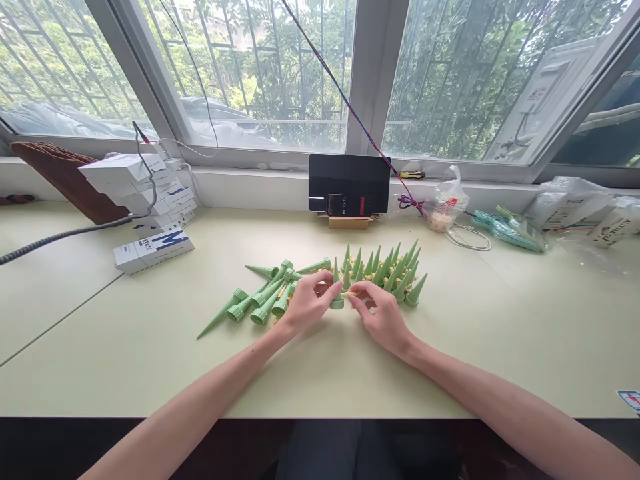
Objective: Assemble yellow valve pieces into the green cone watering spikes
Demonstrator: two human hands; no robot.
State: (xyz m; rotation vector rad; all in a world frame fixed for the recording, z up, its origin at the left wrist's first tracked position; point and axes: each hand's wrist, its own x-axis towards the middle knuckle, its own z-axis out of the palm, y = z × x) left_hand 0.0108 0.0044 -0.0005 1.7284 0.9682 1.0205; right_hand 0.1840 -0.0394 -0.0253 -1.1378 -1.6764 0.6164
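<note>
My left hand [307,303] pinches a green cone-shaped spike [337,288] that stands point-up on the pale green table [150,340]. My right hand [380,313] is beside it, its fingers pinched on a small yellowish piece [351,293] that touches the spike's base. Just behind my hands stands a cluster of upright green spikes [387,270] with yellow bits among them. To the left lies a loose pile of green spikes [260,300] on their sides.
A dark tablet [349,180] with a phone [349,205] leaning on it stands at the windowsill. Stacked white boxes [145,193] and a cable [60,235] are at the left. A plastic bag [447,203], teal items [507,228] and packets [580,203] lie at the right.
</note>
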